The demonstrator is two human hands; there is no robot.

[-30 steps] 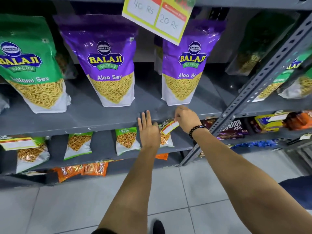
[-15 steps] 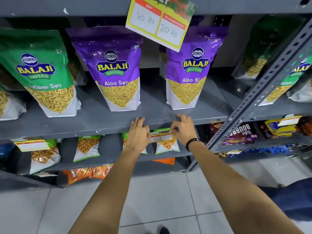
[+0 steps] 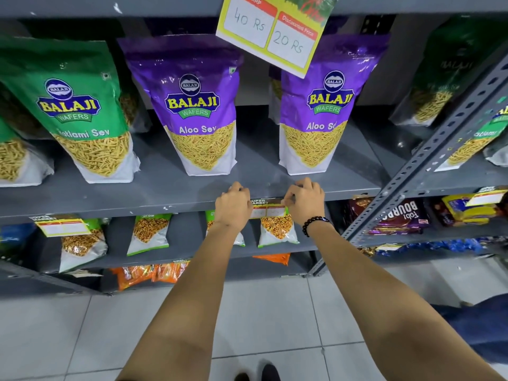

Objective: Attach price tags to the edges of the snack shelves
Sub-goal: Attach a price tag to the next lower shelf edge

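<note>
Hands were both up at the front lip of the grey shelf [image 3: 176, 200], and between them sat one price tag [image 3: 268, 209], pressed flat against that edge. The left hand [image 3: 232, 206] had its fingers curled over the lip, covering the tag's left end. The right hand [image 3: 305, 202], a black bead bracelet [image 3: 314, 224] on its wrist, pinched the tag's right end, thumb and fingertips closed on the upper corner. The tag read "SUPER MARKET" along its top, with two pale boxes below; whatever was written in them was too faint to read.

Just above the hands, two purple Aloo Sev pouches [image 3: 200, 111] stood upright on the shelf, one over each hand or nearly so, and one green Ratlami Sev pouch [image 3: 71, 105] stood to their left. Higher still, one yellow tag [image 3: 275, 31] hung tilted from the upper shelf edge, marked 40 Rs and 20 Rs.

Out to the left on the same lip, one second tag [image 3: 61, 225] of the same kind hung at a slant. Below the hands, three small green-edged packets [image 3: 149, 233] showed clearly on the next shelf, a fourth partly behind the left wrist. Orange packets [image 3: 143, 272] lay lower down. Right of the slotted upright [image 3: 428, 158], Bourbon biscuit packs [image 3: 398, 217] lay stacked.
</note>
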